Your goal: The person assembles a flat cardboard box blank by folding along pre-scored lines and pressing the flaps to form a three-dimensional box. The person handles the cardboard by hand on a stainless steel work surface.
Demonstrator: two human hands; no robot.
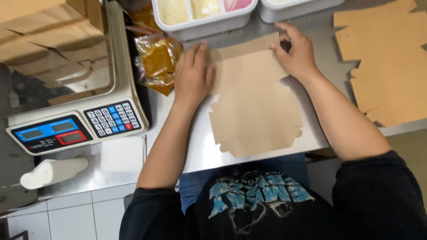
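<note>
Head view: at frame centre, a flat brown box blank (255, 106) lies on the steel table (202, 151). The left hand (192, 73) presses flat, fingers spread; the right hand (296, 51) pinches the far flap. Best crease firmly along the score, keeping the blank pinned.

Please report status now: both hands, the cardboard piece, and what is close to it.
Left hand flat on cardboard blank. Right hand pressing its far flap. Sauce packets beside left hand.

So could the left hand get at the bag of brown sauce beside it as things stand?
Probably yes. The left hand lies flat on the cardboard sheet, and the sauce bag sits right beside it on the counter with nothing between them.
</note>
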